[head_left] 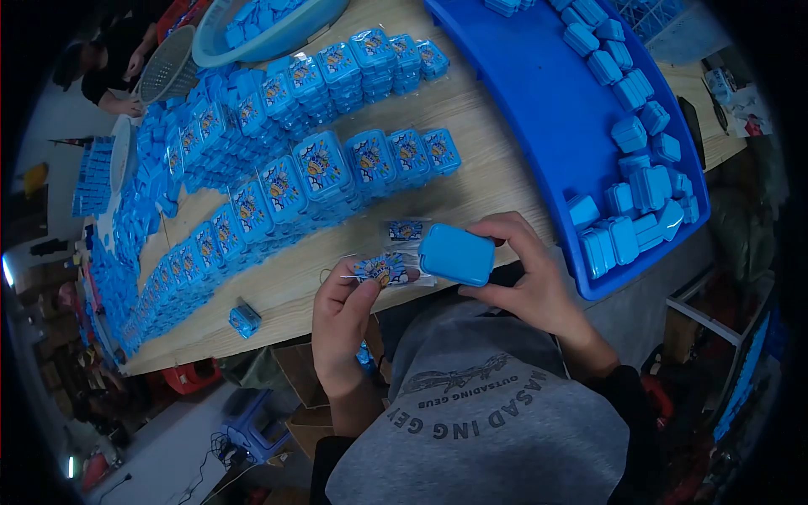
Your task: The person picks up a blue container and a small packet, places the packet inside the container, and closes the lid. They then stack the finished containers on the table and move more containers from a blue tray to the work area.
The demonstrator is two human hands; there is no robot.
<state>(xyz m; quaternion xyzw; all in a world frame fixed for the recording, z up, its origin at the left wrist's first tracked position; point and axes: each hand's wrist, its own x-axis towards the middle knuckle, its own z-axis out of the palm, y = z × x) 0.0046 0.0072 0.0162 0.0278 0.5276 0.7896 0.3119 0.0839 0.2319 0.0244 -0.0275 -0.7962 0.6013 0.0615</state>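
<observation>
My right hand [526,273] grips a plain blue plastic box [457,255] by its right end, thumb below and fingers above. In my left hand [347,311] a printed sticker [380,268] with a colourful cartoon design is pinched between thumb and fingers. Its right end comes close to the box's left edge. Just behind, on the table near its front edge, lies a small pile of clear-backed printed stickers [406,231]. Both hands are over the front edge of the wooden table, close to my body.
Rows of stacked blue boxes with printed lids [320,164] run across the wooden table [497,181]. To the right, a large blue tray [547,109] holds plain boxes. A basin [252,38] of blue parts stands at the back; a small wrapped bundle [244,320] lies front left. Another person [109,63] works far left.
</observation>
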